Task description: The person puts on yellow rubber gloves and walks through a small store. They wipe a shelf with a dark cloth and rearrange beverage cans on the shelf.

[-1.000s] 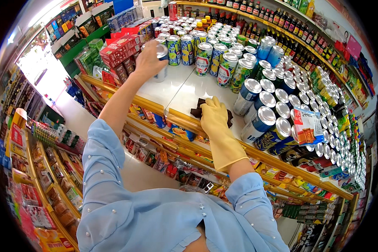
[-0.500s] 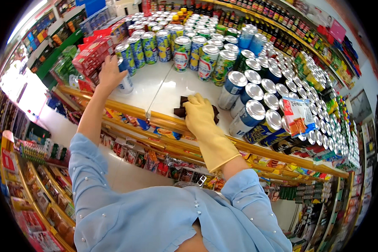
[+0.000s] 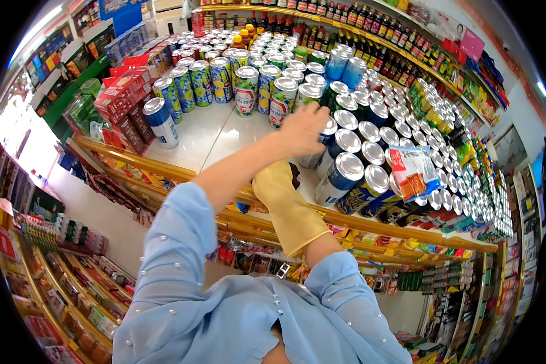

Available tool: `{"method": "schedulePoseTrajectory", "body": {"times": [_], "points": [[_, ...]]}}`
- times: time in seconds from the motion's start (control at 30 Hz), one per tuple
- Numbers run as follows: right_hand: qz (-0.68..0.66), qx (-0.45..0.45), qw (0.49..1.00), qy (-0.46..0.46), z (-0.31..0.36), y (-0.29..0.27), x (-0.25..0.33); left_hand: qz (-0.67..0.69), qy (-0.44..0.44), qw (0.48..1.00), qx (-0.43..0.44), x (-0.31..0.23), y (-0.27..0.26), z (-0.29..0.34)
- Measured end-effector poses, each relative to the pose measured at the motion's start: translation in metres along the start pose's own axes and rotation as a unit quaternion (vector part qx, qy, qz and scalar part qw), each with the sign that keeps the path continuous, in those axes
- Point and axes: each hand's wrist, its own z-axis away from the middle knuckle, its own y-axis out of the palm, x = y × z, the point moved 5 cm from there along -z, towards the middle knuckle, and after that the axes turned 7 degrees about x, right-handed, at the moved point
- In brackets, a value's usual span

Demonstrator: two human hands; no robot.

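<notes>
Through the head view, my only one, I watched the bare left hand (image 3: pixel 306 128) stretched over the right forearm's side of the frame, its fingers and thumb spread about the lid of a silver-topped can (image 3: pixel 330 127) just right of the frame's centre. I couldn't tell whether they had closed on it. That can stood upright on the white surface (image 3: pixel 195 134), its long axis slanting toward the lower left in the bent picture, at the left edge of the packed rows. The left hand was the nearer one, right at the rim; the gloved right hand (image 3: pixel 274 183) lay below and left of the can, near the surface's front edge. The left forearm hid part of the glove, so I couldn't judge its grip, though a dark cloth (image 3: pixel 295 175) showed just beside it. At left of the frame, a blue-and-white can (image 3: pixel 161 124) stood beside red boxes (image 3: pixel 126 97).
</notes>
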Motion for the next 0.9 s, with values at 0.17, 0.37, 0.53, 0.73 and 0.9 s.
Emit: {"method": "schedulePoseTrajectory", "body": {"times": [0.17,0.37,0.53,0.73,0.9], "points": [[-0.010,0.030,0.999,-0.006,-0.004,-0.007,-0.001,0.059,-0.058,0.995,0.058,-0.005,0.027,-0.028],[-0.023,0.085,0.995,-0.043,0.000,-0.010,0.006,0.068,-0.120,0.990,0.020,0.046,-0.026,0.013],[-0.023,0.042,0.998,-0.041,0.001,-0.011,-0.001,-0.028,-0.241,0.970,0.001,0.131,-0.098,0.034],[-0.037,0.074,0.995,-0.051,0.001,-0.012,0.007,-0.162,-0.331,0.928,-0.045,0.241,-0.144,0.091],[-0.023,0.043,0.997,-0.056,0.000,-0.019,0.001,-0.153,-0.324,0.933,-0.022,0.280,-0.137,0.101]]}}
